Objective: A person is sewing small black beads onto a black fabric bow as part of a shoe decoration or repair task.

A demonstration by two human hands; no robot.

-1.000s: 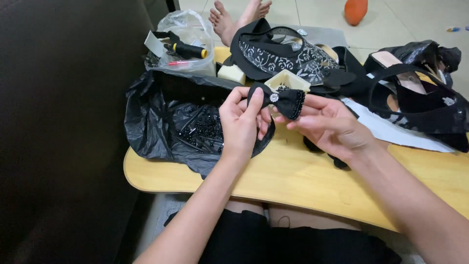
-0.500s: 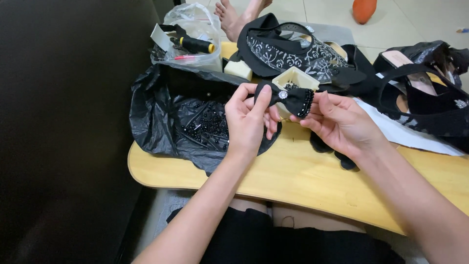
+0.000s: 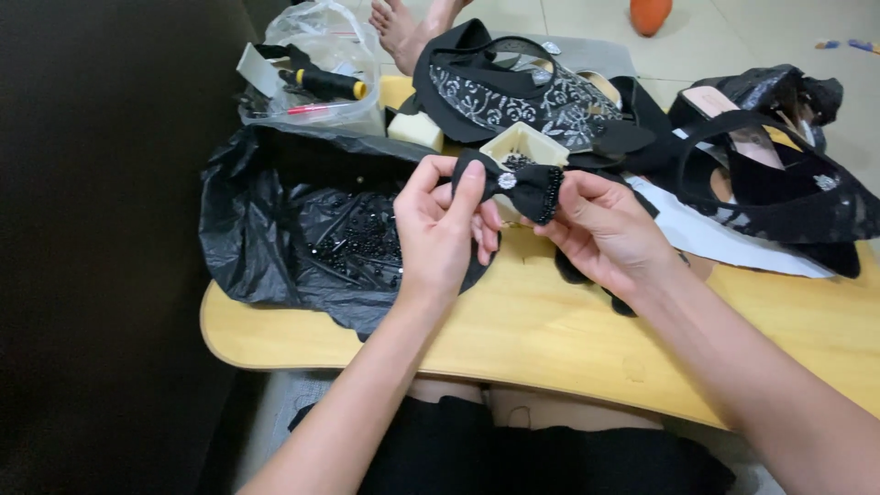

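A person sits at a low wooden table (image 3: 550, 339), both hands raised just above it. The left hand (image 3: 440, 234) pinches the left wing of a small black bow (image 3: 518, 186) between thumb and fingers; the right hand (image 3: 600, 229) grips its beaded right edge. The bow, with one pale stone at its centre, hangs over the table in front of a small cream box (image 3: 524, 145) of dark beads.

Judging by the grips, the bow could slip and drop into the open black bag (image 3: 302, 229) just to the left, where loose black beads (image 3: 367, 240) lie and it would be hard to find. A tug from both sides might also loosen the bead trim.

Counted: one bow, one cream box, one black bag, one clear bag (image 3: 316, 69) holding a yellow-tipped tool (image 3: 325, 84), at least two black sandal pieces (image 3: 779, 174) to the right. The beads are too many to count.
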